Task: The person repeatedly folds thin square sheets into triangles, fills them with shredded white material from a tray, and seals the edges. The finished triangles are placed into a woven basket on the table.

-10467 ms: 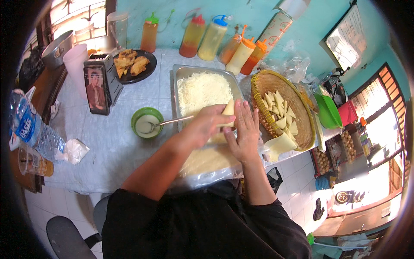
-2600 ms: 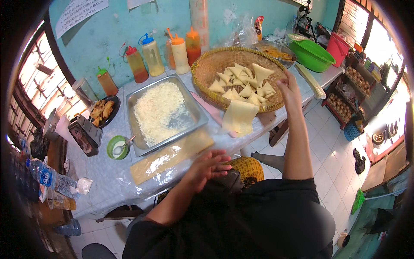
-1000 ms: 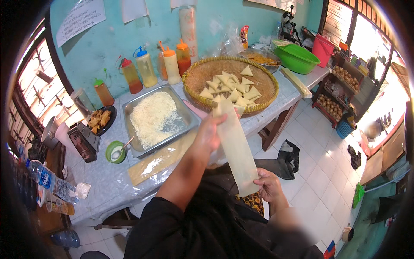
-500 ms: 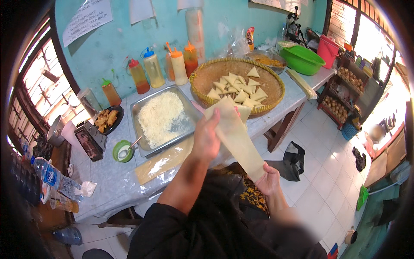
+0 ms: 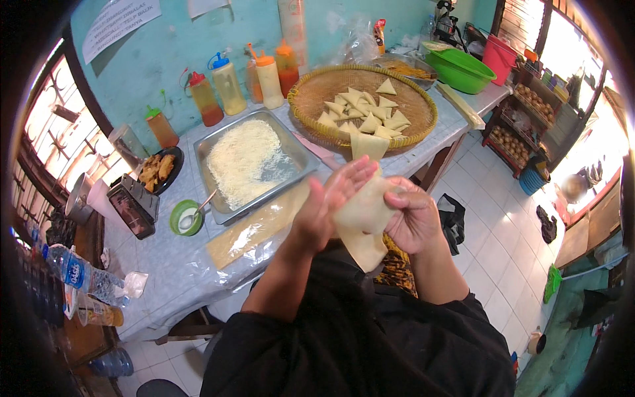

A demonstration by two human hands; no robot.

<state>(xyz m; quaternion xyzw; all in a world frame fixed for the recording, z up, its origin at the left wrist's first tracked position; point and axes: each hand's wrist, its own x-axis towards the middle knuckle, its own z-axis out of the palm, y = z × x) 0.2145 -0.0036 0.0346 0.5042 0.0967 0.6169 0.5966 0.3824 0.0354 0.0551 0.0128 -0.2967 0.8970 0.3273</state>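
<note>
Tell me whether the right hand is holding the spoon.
No, the right hand grips the pale dough sheet, while the spoon rests in the green bowl.

Head-worn fisheye faces down and forward, left hand [image 5: 331, 206], right hand [image 5: 417, 221] close at mid-frame; table [image 5: 162, 268] toward ten o'clock, turquoise wall [image 5: 331, 28] twelve, tiled floor [image 5: 496, 245] four (black sleeves [image 5: 264, 341] fill six).

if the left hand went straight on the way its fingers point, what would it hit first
Probably the pale yellow, dough-like sheet draped over the near rim of the round woven tan basket, just beyond the left hand in this view; depth is unclear, so it might pass beneath.
</note>
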